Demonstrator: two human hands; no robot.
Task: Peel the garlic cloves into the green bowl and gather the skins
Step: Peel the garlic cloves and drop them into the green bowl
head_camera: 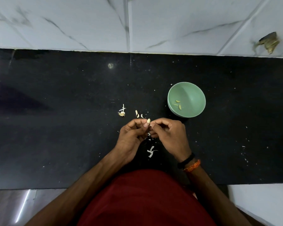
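Right now a garlic clove [148, 120] sits pinched between the fingertips of both hands above the middle of the black bench [55, 128]; the left hand [131, 136] grips it from one side while the right hand [169, 136] pinches what seems to be a bit of skin at its end. Loose skins [151, 151] lie beneath the hands and just beyond them, near a root stub [121, 114]. Toward the right, the green bowl [194, 95] holds a few peeled cloves [178, 104].
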